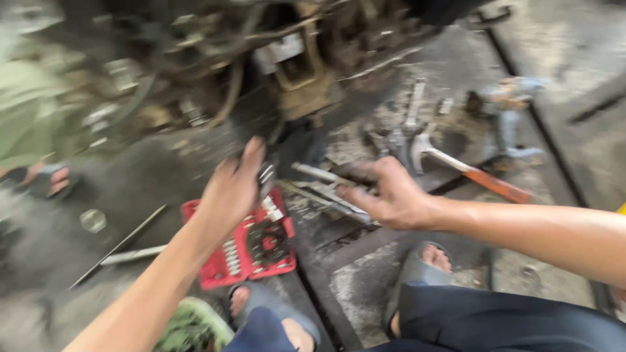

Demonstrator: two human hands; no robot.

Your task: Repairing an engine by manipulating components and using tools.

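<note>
The picture is blurred by motion. My left hand (229,189) reaches forward above a red socket-set tray (225,270) and pinches a small dark metal socket (266,175) at its fingertips. My right hand (385,192) is closed around the dark handle of a ratchet tool (323,173) whose silver shaft points left toward the left hand. Both hands sit just below a greasy engine or machine block (300,78). My feet in grey sandals (414,274) rest on the concrete floor below.
Several wrenches (407,133) and a hammer with an orange handle (482,177) lie on the oily floor to the right. A thin metal rod (120,246) lies at left. Another person's sandalled foot (49,179) and green garment show at far left.
</note>
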